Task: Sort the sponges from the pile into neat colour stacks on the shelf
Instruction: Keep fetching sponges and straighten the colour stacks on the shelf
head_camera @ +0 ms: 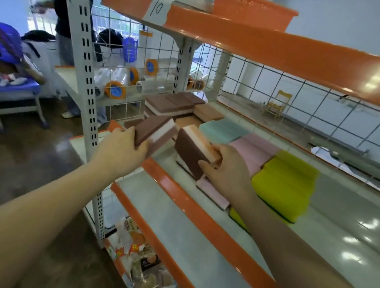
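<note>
My left hand (127, 148) grips a brown-and-white sponge (154, 130) above the left front of the shelf (168, 188). My right hand (225, 168) grips an orange-and-white sponge with a brown scouring face (192, 148), tilted on edge. On the shelf lie rows of sponges: brown ones (173, 101) at the back left, orange ones (207, 113) beside them, then mint green (223, 129), pink (253, 150) and yellow (285, 183) stacks toward the right. A pink sponge (212, 192) lies flat under my right wrist.
An orange upper shelf (263, 44) labelled 10 hangs overhead, carrying an orange basket (253, 9). A wire grid (282, 87) backs the shelf. Packaged snacks (140, 262) sit on the lowest level. A person stands behind the rack at the left, near a blue chair (11, 89).
</note>
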### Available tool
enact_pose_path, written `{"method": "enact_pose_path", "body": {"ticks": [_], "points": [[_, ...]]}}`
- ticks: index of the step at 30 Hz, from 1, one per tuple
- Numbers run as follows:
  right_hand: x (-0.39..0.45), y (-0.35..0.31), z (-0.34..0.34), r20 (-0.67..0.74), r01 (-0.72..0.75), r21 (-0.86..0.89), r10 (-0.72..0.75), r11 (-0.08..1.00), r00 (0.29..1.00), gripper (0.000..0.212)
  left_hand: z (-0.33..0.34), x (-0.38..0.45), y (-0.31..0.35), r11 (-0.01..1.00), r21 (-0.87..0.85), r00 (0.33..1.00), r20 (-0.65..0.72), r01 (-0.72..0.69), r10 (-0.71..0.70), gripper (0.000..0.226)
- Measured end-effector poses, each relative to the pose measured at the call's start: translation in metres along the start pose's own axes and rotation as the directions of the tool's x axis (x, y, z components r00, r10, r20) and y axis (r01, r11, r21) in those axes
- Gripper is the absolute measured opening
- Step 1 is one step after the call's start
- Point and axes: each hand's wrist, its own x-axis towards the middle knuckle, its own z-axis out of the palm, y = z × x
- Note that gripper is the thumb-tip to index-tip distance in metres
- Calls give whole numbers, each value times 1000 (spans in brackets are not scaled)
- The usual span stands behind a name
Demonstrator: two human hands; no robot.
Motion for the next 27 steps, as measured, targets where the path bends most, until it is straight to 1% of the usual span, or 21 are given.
{"method": "enact_pose_path", "body": {"ticks": [2, 5, 8, 10, 13, 16, 17, 19, 23, 25, 27], "points": [[12, -1, 0, -28, -19, 14, 20, 1000, 999, 44, 0, 12, 1, 1000, -11, 1000, -5, -13, 13, 48], [28, 0, 1, -40, -63, 24, 64, 998, 997, 41, 2, 34, 1, 997, -24, 998, -6, -69, 69, 50], [44, 1, 6, -46, -128, 14, 129, 992, 991, 40, 7, 58, -1, 991, -43, 992, 22, -125, 126, 50], [52, 1, 11, -64, -172, 11, 173, 985, 983, 40, 11, 74, -3, 992, -48, 991, 46, -121, 123, 54], [63, -4, 17, -108, -226, 49, 230, 973, 967, 37, 16, 98, -5, 996, -16, 991, 95, -92, 93, 52], [76, -9, 22, -118, -293, 105, 304, 950, 945, 39, 17, 122, -9, 988, -34, 981, 121, -150, 153, 55], [78, -10, 22, -121, -297, 114, 310, 948, 943, 40, 17, 125, -11, 985, -41, 978, 116, -169, 173, 57], [85, -12, 24, -158, -322, 104, 335, 941, 929, 40, 19, 138, -14, 975, -63, 969, 113, -212, 218, 57], [91, -15, 25, -260, -368, 105, 383, 924, 886, 33, 20, 155, -13, 954, -108, 952, 101, -279, 289, 58], [90, -14, 23, -329, -371, 117, 389, 921, 861, 36, 24, 161, -11, 941, -126, 940, 102, -313, 326, 54], [86, -11, 19, -382, -399, 74, 395, 914, 835, 39, 27, 164, -6, 936, -149, 932, 128, -320, 339, 54]]}}
